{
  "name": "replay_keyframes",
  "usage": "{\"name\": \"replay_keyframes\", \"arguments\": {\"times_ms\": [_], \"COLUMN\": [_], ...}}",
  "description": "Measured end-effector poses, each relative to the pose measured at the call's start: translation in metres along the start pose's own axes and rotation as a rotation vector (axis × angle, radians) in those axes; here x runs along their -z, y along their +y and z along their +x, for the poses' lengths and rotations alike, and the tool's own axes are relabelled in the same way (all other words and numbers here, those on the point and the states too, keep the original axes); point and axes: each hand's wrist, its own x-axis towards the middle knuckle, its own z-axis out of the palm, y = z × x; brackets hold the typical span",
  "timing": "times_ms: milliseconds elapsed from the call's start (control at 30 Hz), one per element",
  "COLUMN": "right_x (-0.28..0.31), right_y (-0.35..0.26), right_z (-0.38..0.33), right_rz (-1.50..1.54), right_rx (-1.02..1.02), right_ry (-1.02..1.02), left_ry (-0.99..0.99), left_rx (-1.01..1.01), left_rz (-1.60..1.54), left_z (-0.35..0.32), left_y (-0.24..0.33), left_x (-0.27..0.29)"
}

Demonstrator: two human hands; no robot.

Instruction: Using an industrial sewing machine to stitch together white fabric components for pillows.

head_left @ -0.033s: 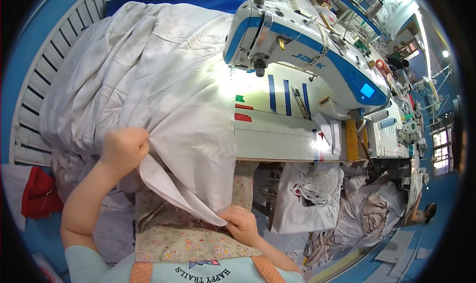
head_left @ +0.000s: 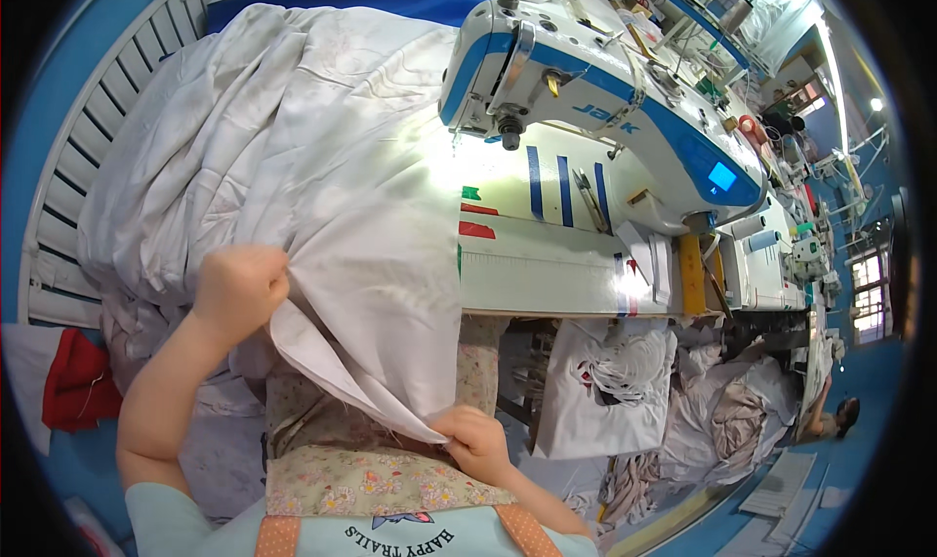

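Observation:
A large white cloth (head_left: 332, 118) lies in folds over the left of the sewing table and hangs down at my lap. My left hand (head_left: 242, 286), slightly blurred, is closed in a fist on the cloth, with creases fanning out from the grip. Lower and to the right, my right hand (head_left: 472, 438) pinches the corner of the cloth's loose edge. Between the two hands the edge runs slantwise, partly folded over, with frayed threads near the corner. The white and blue sewing machine (head_left: 586, 98) stands beyond, its lamp lighting the cloth's right border by the needle area.
Scissors-like metal snips (head_left: 590, 201), blue tape strips and a ruler marking (head_left: 537, 264) are on the machine bed. A yellow block (head_left: 692, 274) stands at its right. White slats (head_left: 68, 206) border the left. Below hang a white bag (head_left: 605, 401) and piled fabric (head_left: 732, 411).
My left hand has shifted very slightly left, drawing the cloth a little the same way. My right hand keeps its pinch at the corner.

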Motion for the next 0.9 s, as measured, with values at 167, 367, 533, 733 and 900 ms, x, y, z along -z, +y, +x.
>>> {"name": "replay_keyframes", "arguments": {"times_ms": [167, 367, 533, 733, 900], "right_x": [0.008, -0.003, -0.014, -0.011, -0.008], "right_y": [-0.019, -0.013, 0.018, 0.050, 0.062], "right_z": [-0.003, -0.007, -0.005, 0.007, 0.020], "right_rz": [0.015, 0.100, 0.177, 0.062, 0.073], "right_rx": [0.053, -0.128, -0.302, -0.290, -0.403], "right_ry": [0.025, 0.045, 0.020, -0.020, -0.089], "left_ry": [0.005, -0.110, -0.097, -0.051, -0.022], "left_rx": [0.054, 0.274, 0.347, 0.277, 0.225], "left_rz": [-0.061, 0.023, 0.037, 0.018, 0.006], "left_z": [0.017, 0.016, 0.004, 0.004, 0.016], "left_y": [-0.012, -0.003, -0.007, -0.009, -0.014], "left_x": [0.014, -0.019, -0.048, -0.053, -0.059]}}
